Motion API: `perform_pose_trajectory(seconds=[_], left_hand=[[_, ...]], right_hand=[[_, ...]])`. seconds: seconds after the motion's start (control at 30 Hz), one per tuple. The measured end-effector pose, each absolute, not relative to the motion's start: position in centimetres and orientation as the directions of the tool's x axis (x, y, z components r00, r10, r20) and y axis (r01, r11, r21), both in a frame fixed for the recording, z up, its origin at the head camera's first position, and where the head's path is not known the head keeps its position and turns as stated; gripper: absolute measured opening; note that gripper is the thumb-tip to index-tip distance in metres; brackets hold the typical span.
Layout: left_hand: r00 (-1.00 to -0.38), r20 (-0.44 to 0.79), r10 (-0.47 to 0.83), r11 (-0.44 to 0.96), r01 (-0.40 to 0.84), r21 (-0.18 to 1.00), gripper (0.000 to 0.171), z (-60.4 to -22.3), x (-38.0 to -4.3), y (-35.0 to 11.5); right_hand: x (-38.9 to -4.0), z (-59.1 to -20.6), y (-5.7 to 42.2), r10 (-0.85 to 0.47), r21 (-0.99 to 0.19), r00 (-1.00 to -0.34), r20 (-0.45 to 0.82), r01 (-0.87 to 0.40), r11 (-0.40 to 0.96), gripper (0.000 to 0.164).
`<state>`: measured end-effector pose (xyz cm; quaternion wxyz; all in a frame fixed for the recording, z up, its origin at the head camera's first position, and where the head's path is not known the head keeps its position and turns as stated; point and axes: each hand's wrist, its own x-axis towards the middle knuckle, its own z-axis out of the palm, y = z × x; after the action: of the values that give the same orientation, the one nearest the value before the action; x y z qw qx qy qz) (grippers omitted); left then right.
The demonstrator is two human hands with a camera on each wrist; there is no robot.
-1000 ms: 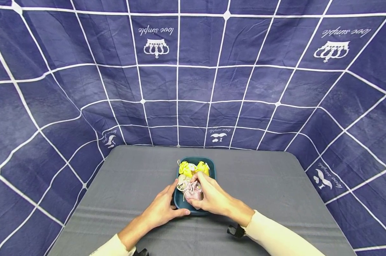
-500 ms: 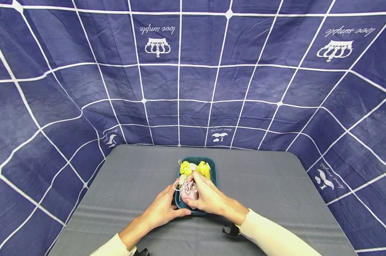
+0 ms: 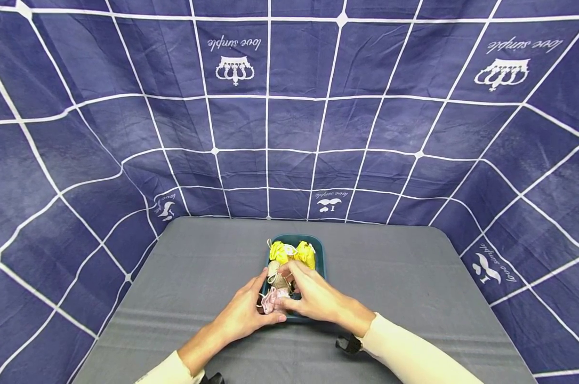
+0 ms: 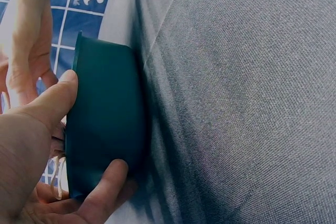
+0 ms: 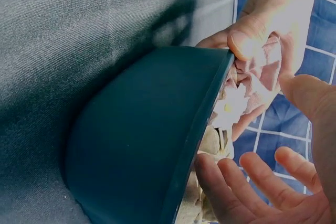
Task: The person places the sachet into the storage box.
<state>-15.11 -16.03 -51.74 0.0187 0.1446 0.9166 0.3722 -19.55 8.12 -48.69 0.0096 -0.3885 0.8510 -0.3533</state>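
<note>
A teal plastic tub (image 3: 323,258) holds several small drawstring pouches. My left hand (image 3: 243,310) grips its near left corner, with the thumb on the rim and the fingers round the side wall (image 4: 107,108). At the near end lies a pink pouch (image 3: 269,302), tilted toward the left fingers; a white flower shape (image 5: 229,107) shows beside it. My right hand (image 3: 319,296) is over the tub with spread fingers. Its thumb is close to the pink pouch, and I cannot tell whether they touch. A beige pouch (image 3: 282,281) lies below the right fingers.
Two yellow pouches (image 3: 278,253) with pale cords sit at the tub's far end. The tub stands on a grey cloth-covered table (image 3: 390,277). A blue curtain (image 3: 289,128) with white grid lines rises behind the table and along both sides.
The pink pouch, earlier pinched in my right hand, has moved down and toward the near left of the tub. My right fingers have spread apart. My left hand has kept its grip.
</note>
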Motion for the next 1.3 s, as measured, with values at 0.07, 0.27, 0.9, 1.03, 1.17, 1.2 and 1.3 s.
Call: perform_pose_trajectory(seconds=[0.07,0.27,0.9,1.03,1.17,1.2,1.3], left_hand=[[-0.957,0.073,0.279,0.684,0.252,0.685,0.128,-51.7,-15.2,-16.1],[-0.957,0.075,0.281,0.685,0.254,0.682,0.128,-51.9,-15.3,-16.2],[-0.957,0.058,0.283,0.706,0.249,0.664,0.133,-51.7,-15.4,-16.9],[-0.958,0.057,0.281,0.707,0.247,0.662,0.132,-51.8,-15.4,-17.1],[-0.96,0.051,0.275,0.72,0.241,0.651,0.131,-51.8,-15.4,-17.2],[-0.96,0.056,0.275,0.724,0.246,0.644,0.131,-51.8,-15.4,-17.2],[-0.959,0.055,0.278,0.729,0.248,0.638,0.13,-51.6,-15.4,-17.4]], right_hand=[[-19.5,-48.7,8.2,-0.664,-0.59,-0.697,0.271,-0.665,0.458,0.056],[-19.5,-48.6,8.6,-0.652,-0.565,-0.698,0.296,-0.678,0.47,0.054],[-19.2,-49.0,13.0,-0.534,-0.6,-0.753,0.385,-0.644,0.475,0.042],[-19.0,-49.6,14.2,-0.497,-0.561,-0.774,0.392,-0.629,0.538,0.042],[-19.0,-50.0,15.6,-0.452,-0.499,-0.794,0.407,-0.608,0.618,0.043],[-19.0,-50.0,15.9,-0.44,-0.477,-0.797,0.415,-0.602,0.641,0.044],[-18.8,-50.3,17.0,-0.407,-0.414,-0.803,0.435,-0.58,0.701,0.048]])
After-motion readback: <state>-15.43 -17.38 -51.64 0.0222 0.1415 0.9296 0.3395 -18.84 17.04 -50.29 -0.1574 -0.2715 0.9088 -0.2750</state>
